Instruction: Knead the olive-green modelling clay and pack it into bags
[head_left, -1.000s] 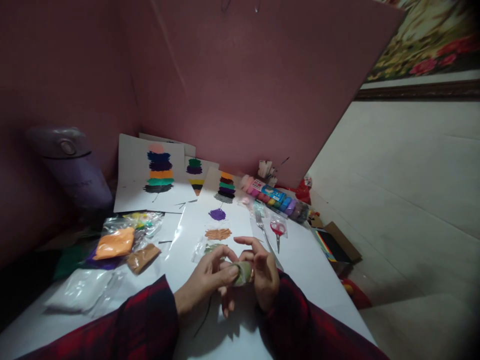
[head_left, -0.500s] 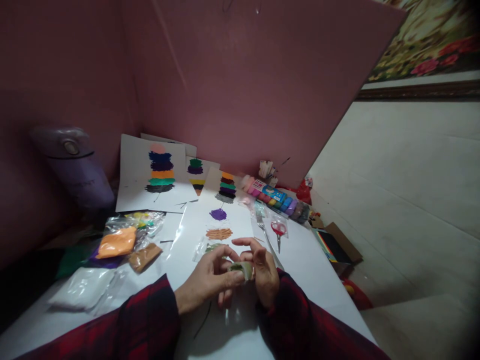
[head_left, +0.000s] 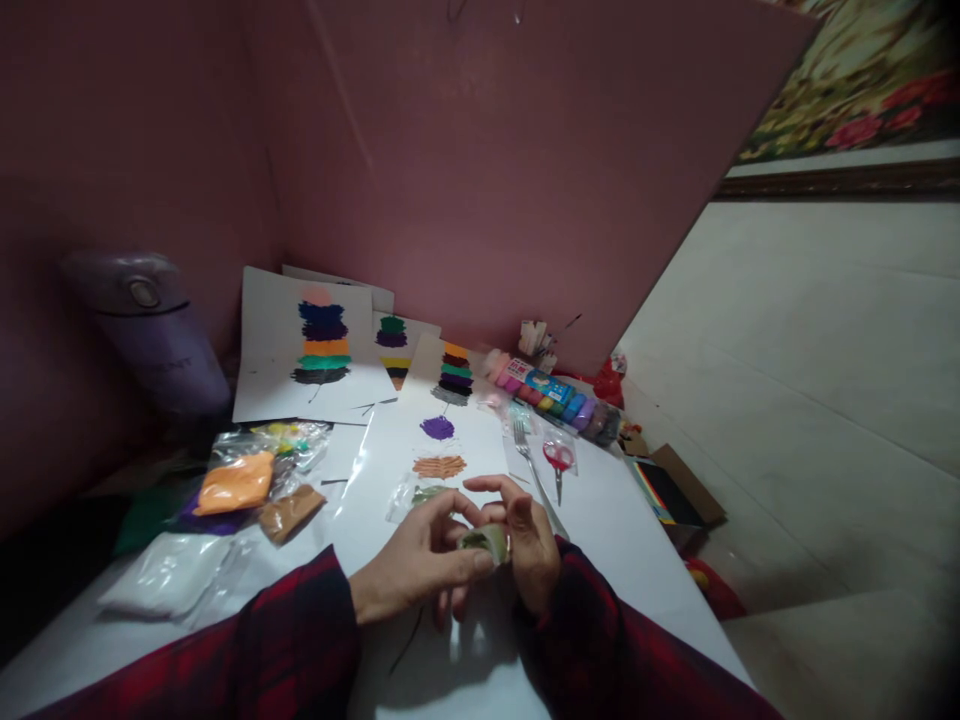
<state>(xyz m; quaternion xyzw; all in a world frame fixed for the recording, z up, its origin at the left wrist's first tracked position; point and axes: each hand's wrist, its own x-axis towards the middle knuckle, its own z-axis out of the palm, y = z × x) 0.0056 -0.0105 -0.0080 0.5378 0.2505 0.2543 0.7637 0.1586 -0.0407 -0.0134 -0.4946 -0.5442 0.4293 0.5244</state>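
A small, curled pale-green piece [head_left: 491, 540], hollow at its near side, is held low over the white tabletop between both hands. I cannot make out what it is made of. My left hand [head_left: 424, 555] closes thumb and fingers on its left side. On the right side, my right hand [head_left: 531, 545] wraps round it, index finger raised and bent, thumb upright; its palm partly hides the piece. Just beyond my fingers lies a clear bag with something olive-green [head_left: 431, 494] in it. A thin dark strand [head_left: 406, 640] rests on the table below my left hand.
Bags of orange [head_left: 236, 483], brown [head_left: 291, 513] and white clay [head_left: 166, 575] lie left, near a purple bottle [head_left: 154, 340]. Sheets with coloured clay bands [head_left: 255, 380] lean at the back. A fork [head_left: 523, 445], red scissors [head_left: 557, 460] and packed clay [head_left: 551, 392] lie right.
The green piece has turned slightly between my fingers, so more of its hollow side shows. My hands have otherwise stayed almost in place.
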